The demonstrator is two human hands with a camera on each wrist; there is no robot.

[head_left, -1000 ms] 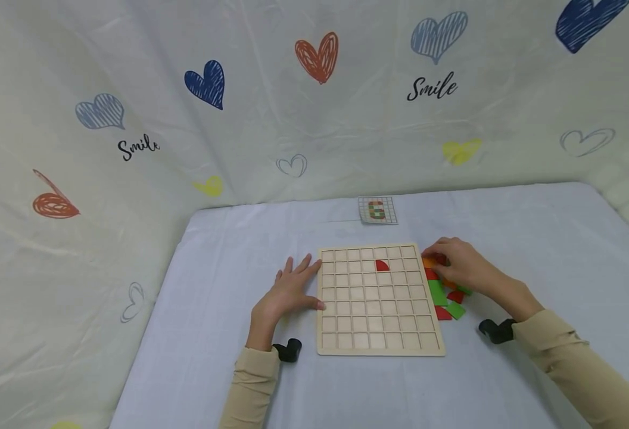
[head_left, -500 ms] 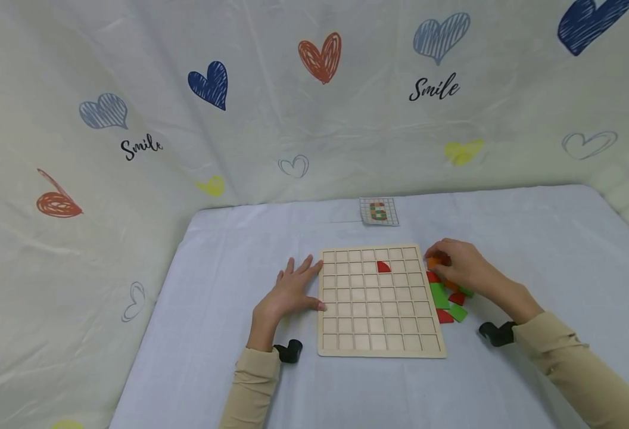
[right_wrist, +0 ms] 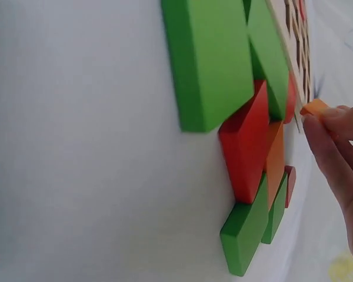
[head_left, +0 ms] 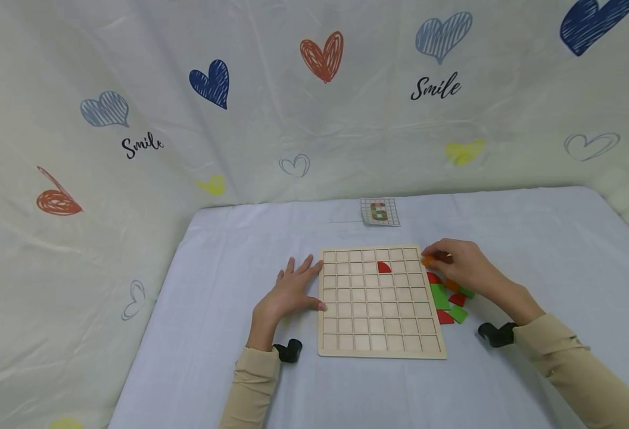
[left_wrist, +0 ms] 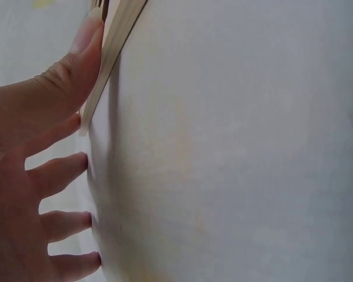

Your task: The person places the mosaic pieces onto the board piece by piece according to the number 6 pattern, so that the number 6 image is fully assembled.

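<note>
A light wooden grid board [head_left: 369, 301] lies on the white cloth, with one red quarter-round piece [head_left: 383, 267] in a cell of its second row. My left hand [head_left: 287, 293] is spread along the board's left edge, thumb and index fingertip touching the frame; in the left wrist view the thumb [left_wrist: 76, 56] lies against the wooden edge. At the board's upper right corner, my right hand [head_left: 467, 262] pinches a small orange block [right_wrist: 313, 107] between thumb and fingers. Below that hand lies a cluster of red, green [head_left: 439, 296] and orange blocks.
A small card [head_left: 380, 211] with a coloured grid pattern lies behind the board. Black wrist mounts [head_left: 287, 351] sit at both wrists. A white curtain printed with hearts [head_left: 322, 56] hangs behind the table.
My right hand has drawn the orange block out of the cluster and lifted it to the board's upper right edge. My left hand has stayed at the board.
</note>
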